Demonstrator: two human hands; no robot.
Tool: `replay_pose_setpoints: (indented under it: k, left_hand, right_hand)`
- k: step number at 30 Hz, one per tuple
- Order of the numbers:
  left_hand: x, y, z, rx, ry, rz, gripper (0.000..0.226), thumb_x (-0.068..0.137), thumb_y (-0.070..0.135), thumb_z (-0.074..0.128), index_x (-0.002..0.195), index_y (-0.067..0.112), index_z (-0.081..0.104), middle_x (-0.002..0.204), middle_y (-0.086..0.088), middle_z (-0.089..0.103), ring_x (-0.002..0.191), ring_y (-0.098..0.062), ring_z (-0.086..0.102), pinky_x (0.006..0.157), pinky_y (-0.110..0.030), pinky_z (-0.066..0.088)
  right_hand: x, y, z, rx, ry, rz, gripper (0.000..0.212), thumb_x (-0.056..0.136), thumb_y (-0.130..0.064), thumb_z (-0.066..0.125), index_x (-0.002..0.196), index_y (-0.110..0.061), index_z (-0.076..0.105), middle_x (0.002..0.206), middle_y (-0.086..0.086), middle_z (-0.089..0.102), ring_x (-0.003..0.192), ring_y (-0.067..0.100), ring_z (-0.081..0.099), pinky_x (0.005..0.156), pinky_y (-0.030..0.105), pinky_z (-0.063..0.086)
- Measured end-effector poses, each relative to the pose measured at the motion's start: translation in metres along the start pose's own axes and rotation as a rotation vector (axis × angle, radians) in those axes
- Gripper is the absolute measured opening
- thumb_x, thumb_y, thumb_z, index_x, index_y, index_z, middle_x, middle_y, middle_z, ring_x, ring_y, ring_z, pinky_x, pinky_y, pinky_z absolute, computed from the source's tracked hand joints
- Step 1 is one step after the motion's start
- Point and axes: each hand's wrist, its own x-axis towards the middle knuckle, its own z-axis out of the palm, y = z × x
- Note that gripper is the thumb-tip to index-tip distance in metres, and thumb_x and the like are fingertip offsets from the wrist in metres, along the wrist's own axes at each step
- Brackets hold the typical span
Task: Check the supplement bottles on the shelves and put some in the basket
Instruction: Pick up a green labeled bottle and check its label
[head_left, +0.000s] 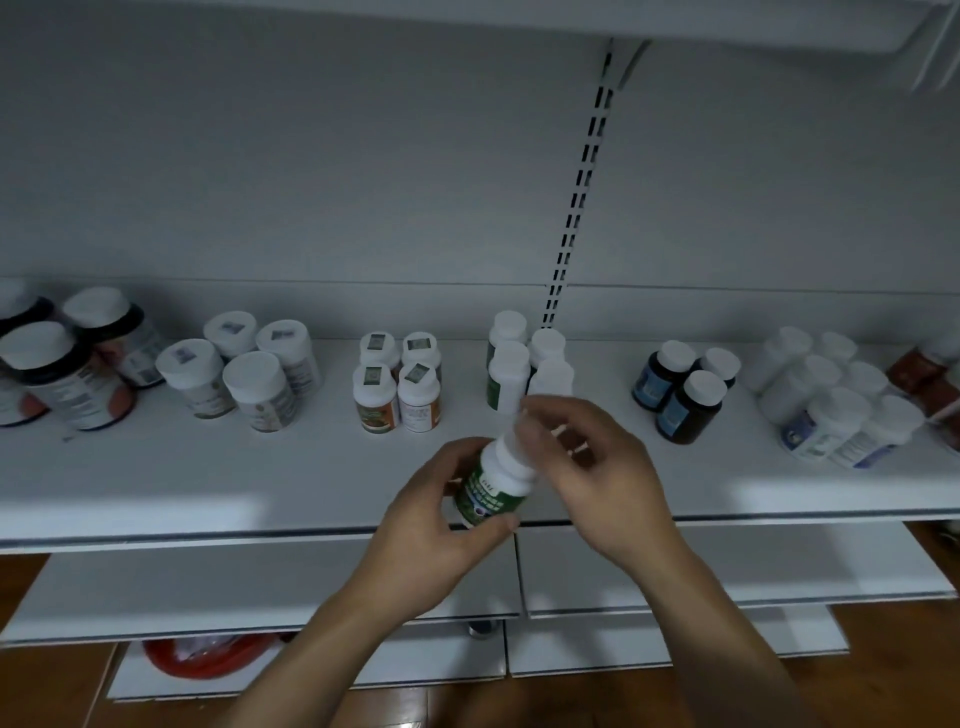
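A: Where is the bottle under check?

B: Green-label supplement bottle, white cap, tilted with the cap end up and to the right. It is off the shelf, in front of the front edge of the white shelf.

A: Left hand?

B: Left hand grips the bottle's lower body, thumb across the label, fingers wrapped round behind.

A: Right hand?

B: Right hand is at the cap end, fingers bent over the top. It is motion-blurred, so I cannot tell whether it grips the cap or only touches it.

A: Stock on the shelf, left to right?

B: Dark bottles with white caps at far left. Then large white-capped bottles, four small orange-label bottles and four matching green-label bottles just behind the hands. To the right stand three brown bottles with blue labels, a cluster of white bottles, and reddish bottles at the edge. All are upright, in separate groups.

A: Basket?

B: Red basket low on the left, under the lower shelves, mostly hidden. Contents unclear. It sits well apart from the held bottle, by the wooden floor.
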Motion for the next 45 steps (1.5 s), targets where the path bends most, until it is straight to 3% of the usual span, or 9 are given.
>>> replay_pose_setpoints:
  k: [4,9,13,18,23,30,35,38,45]
  left_hand:
    - [0.000,-0.017,0.001,-0.069,0.084,-0.099,0.054,0.079,0.022,0.077,0.116,0.049,0.048,0.111,0.027,0.061,0.107,0.007,0.056,0.079,-0.001,0.042]
    - [0.000,-0.030,0.002,-0.096,0.104,-0.162,0.055,0.081,0.015,0.077,0.120,0.039,0.048,0.117,0.020,0.061,0.109,0.011,0.054,0.080,-0.002,0.043]
    - [-0.001,-0.041,0.001,-0.081,0.134,-0.175,0.054,0.078,0.015,0.079,0.119,0.037,0.051,0.119,0.016,0.061,0.113,0.006,0.054,0.082,-0.003,0.042]
    - [0.005,-0.046,0.006,-0.054,0.210,-0.162,0.056,0.077,0.012,0.080,0.112,0.045,0.050,0.117,0.019,0.058,0.107,0.008,0.054,0.084,-0.003,0.041]
    - [0.025,-0.049,0.015,-0.089,0.199,-0.225,0.052,0.081,0.018,0.077,0.122,0.037,0.052,0.124,0.014,0.060,0.115,-0.007,0.057,0.101,-0.028,0.045]
    - [0.067,-0.049,0.019,-0.001,0.231,-0.195,0.048,0.087,0.025,0.071,0.130,0.032,0.051,0.125,0.014,0.059,0.112,-0.004,0.054,0.091,-0.020,0.038]
    - [0.086,-0.053,0.017,-0.010,0.231,-0.137,0.053,0.088,0.017,0.070,0.136,0.025,0.049,0.126,0.012,0.057,0.114,-0.003,0.051,0.094,-0.018,0.036]
    - [0.093,-0.055,0.017,-0.011,0.245,-0.131,0.054,0.089,0.018,0.070,0.137,0.025,0.048,0.132,0.006,0.059,0.120,-0.010,0.054,0.098,-0.022,0.038]
    - [0.055,-0.049,0.015,-0.071,0.237,-0.211,0.059,0.090,0.014,0.068,0.141,0.029,0.042,0.142,0.010,0.048,0.131,-0.011,0.046,0.102,-0.017,0.036]
  right_hand:
    - [0.047,0.011,0.005,-0.315,0.064,-0.041,0.034,0.088,-0.045,0.064,0.118,-0.027,0.063,0.114,-0.011,0.061,0.082,0.009,0.060,0.074,0.023,0.042]
    - [0.092,0.014,0.016,-0.670,-0.010,-0.122,0.045,0.094,-0.038,0.058,0.134,-0.020,0.052,0.136,0.002,0.051,0.113,0.025,0.057,0.088,0.031,0.042]
    - [0.108,0.011,0.024,-0.883,-0.109,-0.085,0.043,0.095,-0.038,0.054,0.133,-0.018,0.051,0.134,0.006,0.050,0.114,0.029,0.056,0.088,0.034,0.043]
    - [0.111,0.010,0.026,-0.942,-0.134,-0.097,0.042,0.096,-0.037,0.053,0.133,-0.018,0.052,0.131,0.008,0.051,0.111,0.030,0.057,0.087,0.034,0.044]
    - [0.100,0.006,0.012,-0.758,-0.130,-0.082,0.043,0.091,-0.038,0.061,0.130,-0.023,0.055,0.126,0.003,0.054,0.109,0.025,0.057,0.086,0.033,0.042]
    - [0.051,0.000,-0.019,-0.405,-0.006,-0.154,0.038,0.084,-0.025,0.071,0.121,-0.023,0.061,0.111,-0.004,0.055,0.101,0.016,0.054,0.087,0.033,0.047]
    - [0.021,0.010,-0.024,-0.233,0.005,-0.124,0.038,0.082,-0.019,0.076,0.115,-0.029,0.061,0.110,-0.008,0.057,0.100,0.005,0.058,0.091,0.023,0.050]
    - [0.010,0.015,-0.022,-0.182,0.013,-0.105,0.039,0.080,-0.017,0.078,0.112,-0.031,0.061,0.109,-0.010,0.059,0.099,0.000,0.059,0.087,0.011,0.048]
    - [-0.006,0.016,-0.019,-0.135,0.032,-0.102,0.036,0.077,-0.015,0.080,0.105,-0.030,0.064,0.106,-0.007,0.062,0.097,-0.001,0.061,0.084,0.010,0.048]
